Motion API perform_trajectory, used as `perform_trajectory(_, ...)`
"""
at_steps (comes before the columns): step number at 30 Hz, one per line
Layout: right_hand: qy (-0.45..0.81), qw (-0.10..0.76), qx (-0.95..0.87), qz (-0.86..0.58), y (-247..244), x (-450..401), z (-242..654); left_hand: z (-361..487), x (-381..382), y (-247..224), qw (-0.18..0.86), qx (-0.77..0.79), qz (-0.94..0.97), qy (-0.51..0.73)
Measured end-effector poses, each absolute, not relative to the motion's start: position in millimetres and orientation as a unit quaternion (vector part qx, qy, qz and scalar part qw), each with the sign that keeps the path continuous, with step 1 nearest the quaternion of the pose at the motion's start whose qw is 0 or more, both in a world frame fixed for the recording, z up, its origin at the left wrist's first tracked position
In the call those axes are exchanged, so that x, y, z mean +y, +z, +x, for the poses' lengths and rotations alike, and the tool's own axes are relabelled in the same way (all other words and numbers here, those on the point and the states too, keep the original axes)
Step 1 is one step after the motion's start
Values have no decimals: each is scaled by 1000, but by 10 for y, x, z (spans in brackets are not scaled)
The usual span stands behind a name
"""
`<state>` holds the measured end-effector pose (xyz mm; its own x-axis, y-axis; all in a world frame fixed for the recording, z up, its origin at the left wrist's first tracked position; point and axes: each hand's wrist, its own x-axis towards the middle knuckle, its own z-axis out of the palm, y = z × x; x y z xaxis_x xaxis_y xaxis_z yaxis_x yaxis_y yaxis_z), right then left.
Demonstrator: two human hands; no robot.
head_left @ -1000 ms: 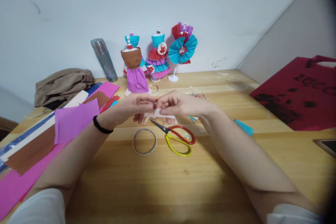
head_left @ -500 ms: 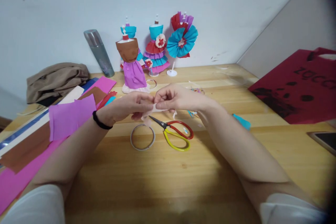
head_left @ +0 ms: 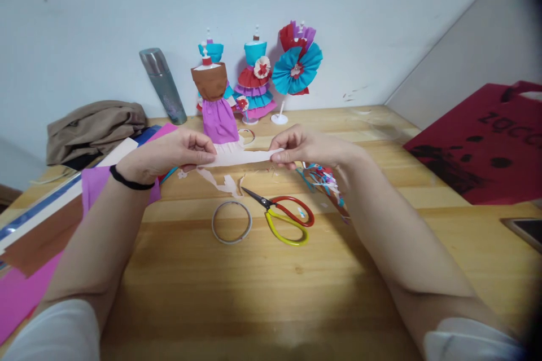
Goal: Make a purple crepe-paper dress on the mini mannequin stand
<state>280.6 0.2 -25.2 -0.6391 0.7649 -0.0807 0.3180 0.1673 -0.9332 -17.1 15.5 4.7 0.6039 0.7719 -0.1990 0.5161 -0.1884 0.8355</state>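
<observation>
A pale pink paper strip (head_left: 243,158) is stretched nearly level between my two hands. My left hand (head_left: 186,149) pinches its left end, and my right hand (head_left: 296,148) pinches its right end. Thin pale scraps (head_left: 228,184) lie beneath the strip. Just below them on the table are scissors (head_left: 275,208) with one red and one yellow handle, blades pointing up-left, and a grey ring (head_left: 231,222) to their left. Behind the strip stands a small dress form (head_left: 215,101) with a brown top and a purple skirt.
More decorated dress forms (head_left: 255,79) and a leaning bottle (head_left: 165,87) stand by the wall. Coloured paper sheets (head_left: 46,231) and brown cloth (head_left: 95,127) lie at left. Colourful scraps (head_left: 324,177) are beside my right wrist; a red bag (head_left: 483,146) is at right.
My hands have moved apart, my left one leftward and my right one slightly right. The strip, bunched between my fingers before, is now drawn out straight. More scraps show under it.
</observation>
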Motion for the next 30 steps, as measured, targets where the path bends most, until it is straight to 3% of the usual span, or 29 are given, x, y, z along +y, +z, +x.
perform_trajectory(23, 507, 222, -709, -437, -359, 181, 3100, -231, 313, -119, 478, 448, 747, 115)
perform_trajectory(30, 494, 264, -679, -475, -436, 267, 3137, -271, 337, -104, 448, 451, 768, 75)
